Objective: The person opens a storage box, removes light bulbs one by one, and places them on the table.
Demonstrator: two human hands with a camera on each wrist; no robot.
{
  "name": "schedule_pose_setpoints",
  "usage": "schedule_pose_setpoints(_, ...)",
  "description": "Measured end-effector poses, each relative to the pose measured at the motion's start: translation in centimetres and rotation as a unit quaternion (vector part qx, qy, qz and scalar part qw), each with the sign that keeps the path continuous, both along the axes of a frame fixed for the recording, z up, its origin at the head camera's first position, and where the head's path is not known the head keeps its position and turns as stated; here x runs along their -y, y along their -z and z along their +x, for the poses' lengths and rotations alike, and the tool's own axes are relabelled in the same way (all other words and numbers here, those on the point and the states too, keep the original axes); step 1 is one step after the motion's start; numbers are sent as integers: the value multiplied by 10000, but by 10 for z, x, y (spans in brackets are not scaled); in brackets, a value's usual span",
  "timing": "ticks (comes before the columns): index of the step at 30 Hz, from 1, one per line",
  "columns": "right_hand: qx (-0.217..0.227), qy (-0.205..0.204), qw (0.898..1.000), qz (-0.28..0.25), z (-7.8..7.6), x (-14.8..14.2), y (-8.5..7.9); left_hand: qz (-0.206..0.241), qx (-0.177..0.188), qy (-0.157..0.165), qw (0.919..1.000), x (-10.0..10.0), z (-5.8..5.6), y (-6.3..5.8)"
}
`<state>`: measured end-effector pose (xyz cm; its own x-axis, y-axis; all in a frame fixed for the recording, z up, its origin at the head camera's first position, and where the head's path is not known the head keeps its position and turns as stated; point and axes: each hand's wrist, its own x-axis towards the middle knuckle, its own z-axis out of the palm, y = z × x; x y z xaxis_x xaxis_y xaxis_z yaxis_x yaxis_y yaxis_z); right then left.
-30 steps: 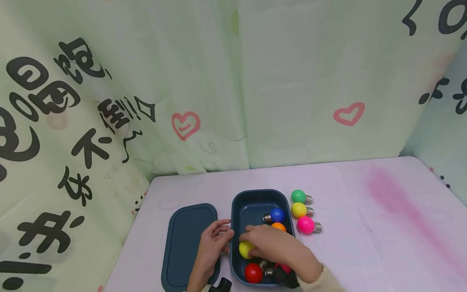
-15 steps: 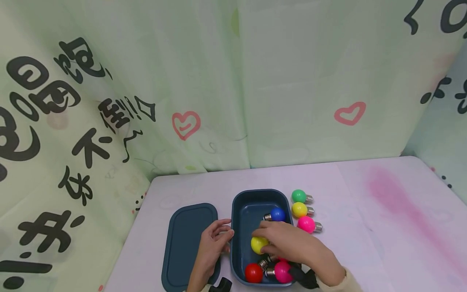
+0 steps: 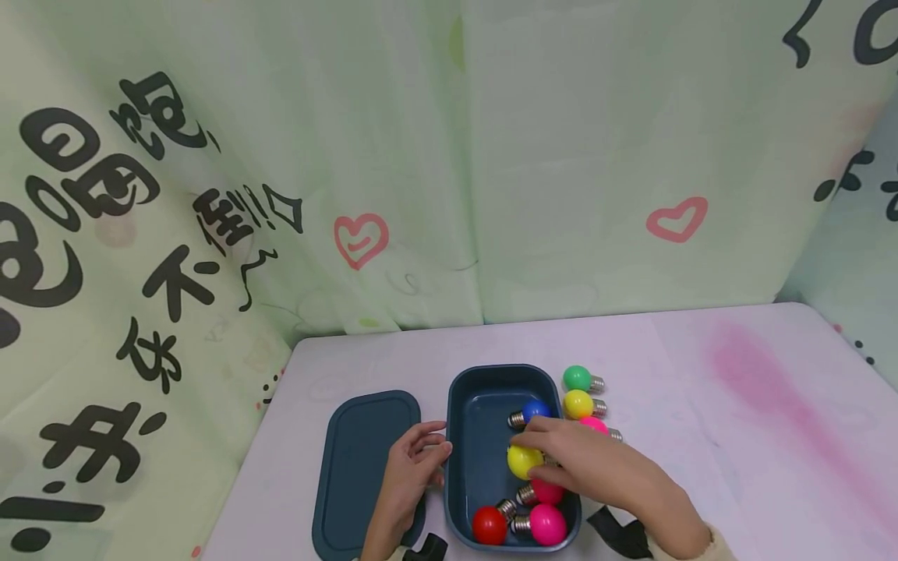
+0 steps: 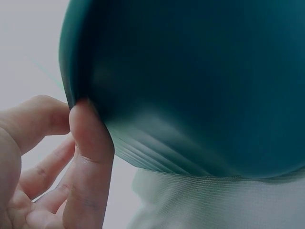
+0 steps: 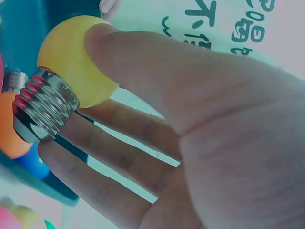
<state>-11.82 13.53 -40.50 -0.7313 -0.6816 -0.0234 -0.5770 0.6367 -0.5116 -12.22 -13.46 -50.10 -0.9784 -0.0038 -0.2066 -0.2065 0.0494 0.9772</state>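
At left edge of box (image 3: 480, 425), left hand (image 3: 418, 460) pinches rim (image 4: 71, 47); right hand (image 3: 588, 460) pinches yellow bulb (image 3: 522, 463). Right wrist view alone shows orange bulb (image 5: 12, 129).

Pale table (image 3: 737, 467) beneath a flat dark lid (image 3: 365, 467), a blue box (image 3: 484, 413) and three coloured bulbs (image 3: 578, 404).

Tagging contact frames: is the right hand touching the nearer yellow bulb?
Touching. The right wrist view shows it: the right hand's thumb lies against the yellow bulb's globe, no gap between.

Right hand (image 3: 585, 461) in a pinch
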Motion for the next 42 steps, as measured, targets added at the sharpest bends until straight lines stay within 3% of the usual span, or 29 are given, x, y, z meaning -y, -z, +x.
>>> schedule_pose_setpoints(11,-1,288,9996,1,3,-19,-8,-27,7,10,10000,0,0,1)
schedule_pose_setpoints(26,-301,526,9981,53,7,-43,-6,4,-6,1,10000,0,-1,-2)
schedule_pose_setpoints(34,-93,735,9971,172,8,-55,0,-8,-3,12,10000,0,-1,-3)
schedule_pose_setpoints(42,-280,837,9957,284,8,-67,11,40,30,29,10000,0,-1,-3)
